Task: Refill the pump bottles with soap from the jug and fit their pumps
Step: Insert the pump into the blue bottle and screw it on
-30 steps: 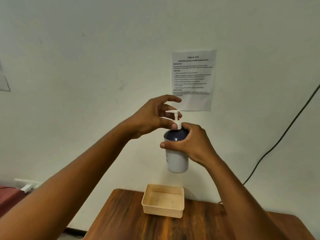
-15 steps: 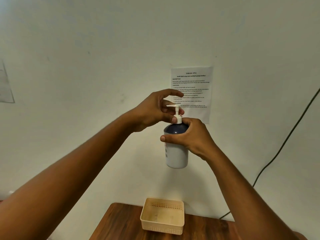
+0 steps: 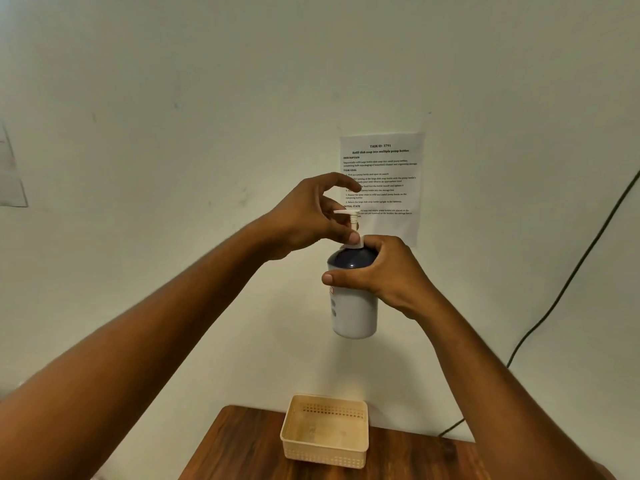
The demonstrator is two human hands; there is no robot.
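Note:
A pump bottle [image 3: 353, 310] with a white body and dark blue shoulder is held upright in the air, well above the table. My right hand [image 3: 384, 275] wraps around its shoulder. A white pump [image 3: 352, 223] sits in the bottle's neck, nozzle pointing left. My left hand [image 3: 311, 220] pinches the pump's collar between thumb and fingers, with the forefinger arched above the nozzle. The jug is out of sight.
A cream plastic basket [image 3: 325, 433] with nothing in it stands at the back of the wooden table [image 3: 242, 452], below the bottle. A printed task sheet [image 3: 384, 174] hangs on the wall behind. A black cable [image 3: 568, 282] runs down the wall on the right.
The view has tilted upward, so the table and basket sit lower in frame. Both hands keep hold of the bottle and pump; the left fingers have shifted slightly on the collar.

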